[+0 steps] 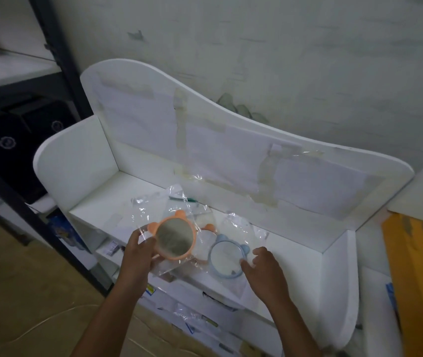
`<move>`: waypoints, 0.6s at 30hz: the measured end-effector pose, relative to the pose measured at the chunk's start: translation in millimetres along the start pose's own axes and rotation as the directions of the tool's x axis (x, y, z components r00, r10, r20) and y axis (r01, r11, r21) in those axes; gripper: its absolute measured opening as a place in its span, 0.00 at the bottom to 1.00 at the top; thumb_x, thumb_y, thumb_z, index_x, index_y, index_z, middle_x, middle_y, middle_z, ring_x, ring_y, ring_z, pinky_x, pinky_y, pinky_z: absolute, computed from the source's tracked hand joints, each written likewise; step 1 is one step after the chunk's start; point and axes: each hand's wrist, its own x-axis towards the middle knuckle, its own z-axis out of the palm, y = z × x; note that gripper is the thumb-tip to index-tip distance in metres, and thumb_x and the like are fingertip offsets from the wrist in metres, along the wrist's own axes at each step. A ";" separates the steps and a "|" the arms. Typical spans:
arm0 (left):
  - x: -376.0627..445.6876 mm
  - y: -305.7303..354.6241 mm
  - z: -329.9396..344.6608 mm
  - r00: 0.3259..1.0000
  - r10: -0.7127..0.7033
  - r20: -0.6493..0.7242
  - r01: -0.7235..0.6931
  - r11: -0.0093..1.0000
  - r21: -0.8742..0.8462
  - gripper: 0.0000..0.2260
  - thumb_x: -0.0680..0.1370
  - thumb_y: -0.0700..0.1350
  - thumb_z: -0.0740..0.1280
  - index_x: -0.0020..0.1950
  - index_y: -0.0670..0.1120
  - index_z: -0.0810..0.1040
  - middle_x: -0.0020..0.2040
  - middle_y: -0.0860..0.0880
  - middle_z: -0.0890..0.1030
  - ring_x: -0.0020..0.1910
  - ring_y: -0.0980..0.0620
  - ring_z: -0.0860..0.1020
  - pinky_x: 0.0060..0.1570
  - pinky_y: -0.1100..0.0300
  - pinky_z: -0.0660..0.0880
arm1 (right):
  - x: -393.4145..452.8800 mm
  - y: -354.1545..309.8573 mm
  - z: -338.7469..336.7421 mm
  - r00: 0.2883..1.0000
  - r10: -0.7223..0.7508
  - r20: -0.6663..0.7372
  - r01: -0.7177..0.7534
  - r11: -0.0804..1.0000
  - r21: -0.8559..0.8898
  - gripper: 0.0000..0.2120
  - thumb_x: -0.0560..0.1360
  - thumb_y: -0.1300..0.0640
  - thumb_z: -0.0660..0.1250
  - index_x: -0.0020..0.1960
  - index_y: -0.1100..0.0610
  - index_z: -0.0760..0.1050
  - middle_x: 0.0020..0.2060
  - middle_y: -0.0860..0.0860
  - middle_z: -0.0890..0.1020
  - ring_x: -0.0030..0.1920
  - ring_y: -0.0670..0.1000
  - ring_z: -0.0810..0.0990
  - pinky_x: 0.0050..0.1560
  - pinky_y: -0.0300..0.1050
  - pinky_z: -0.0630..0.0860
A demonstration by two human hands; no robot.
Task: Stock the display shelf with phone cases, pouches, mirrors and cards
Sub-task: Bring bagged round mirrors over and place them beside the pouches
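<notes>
**Mirrors going onto top shelf, stocking barely begun**

Both forearms reach up from 6 o'clock. Left hand (138,256) pinches the orange mirror (175,240), eared frame, still in its clear bag, thumb on the near edge and fingers under; mirror is tilted up off the board, at about 7 o'clock of the shelf's middle. Right hand (264,269) is spread, fingertips on the plastic just beside the blue mirror (225,257), which lies flat on the top shelf (97,202) near its front edge, at 3 o'clock of the orange one. A second orange-trimmed piece (207,228) peeks out between the two, partly hidden, likely another mirror.

Progress, judged: early. Two or three bagged mirrors on the top tier, rest of that board bare apart from a small green item (192,200) at 12 o'clock, too small to identify. Lower tiers (195,320) at 6 o'clock hold flat packets, blurred, contents unclear. No phone cases or pouches identifiable on the shelf yet; most stocking seems left.
</notes>
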 end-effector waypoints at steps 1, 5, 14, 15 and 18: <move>-1.3 1.1 -3.6 1.000 -0.025 0.015 0.025 0.999 -0.030 0.13 0.80 0.40 0.65 0.61 0.55 0.76 0.54 0.45 0.82 0.52 0.43 0.82 0.44 0.47 0.82 | -2.8 -4.3 2.3 1.000 0.029 -0.012 -0.030 0.998 -0.048 0.25 0.74 0.40 0.67 0.61 0.56 0.71 0.55 0.52 0.78 0.56 0.53 0.78 0.52 0.47 0.76; -5.2 3.0 -15.3 0.998 -0.035 0.053 0.039 0.997 -0.072 0.12 0.80 0.41 0.66 0.62 0.52 0.75 0.54 0.45 0.82 0.48 0.43 0.84 0.35 0.50 0.82 | -14.1 -19.4 15.2 0.990 0.136 -0.043 -0.141 0.976 -0.165 0.34 0.69 0.30 0.66 0.59 0.59 0.69 0.53 0.53 0.76 0.56 0.54 0.78 0.49 0.48 0.77; -2.5 4.8 -46.9 0.985 -0.064 0.158 0.091 0.982 -0.168 0.23 0.75 0.32 0.69 0.68 0.49 0.73 0.60 0.42 0.77 0.57 0.39 0.79 0.39 0.50 0.83 | -17.6 -39.2 47.7 0.950 0.277 -0.143 -0.284 0.958 -0.029 0.40 0.60 0.35 0.78 0.58 0.62 0.68 0.53 0.56 0.77 0.55 0.57 0.78 0.46 0.47 0.75; -2.1 4.7 -51.1 0.984 -0.060 0.169 0.091 0.978 -0.187 0.23 0.75 0.31 0.68 0.67 0.49 0.73 0.59 0.43 0.77 0.56 0.40 0.79 0.38 0.51 0.83 | -15.5 -39.9 48.0 0.946 0.298 -0.129 -0.294 0.955 0.045 0.39 0.60 0.39 0.80 0.57 0.62 0.69 0.52 0.57 0.78 0.54 0.59 0.79 0.44 0.46 0.74; 0.9 3.0 -64.9 0.982 -0.067 0.176 0.107 0.968 -0.226 0.22 0.75 0.29 0.67 0.64 0.48 0.75 0.58 0.44 0.78 0.56 0.41 0.79 0.37 0.53 0.83 | -6.2 -37.9 49.9 0.933 0.354 -0.059 -0.339 0.924 0.178 0.33 0.60 0.47 0.82 0.54 0.63 0.70 0.46 0.56 0.77 0.46 0.58 0.80 0.38 0.43 0.70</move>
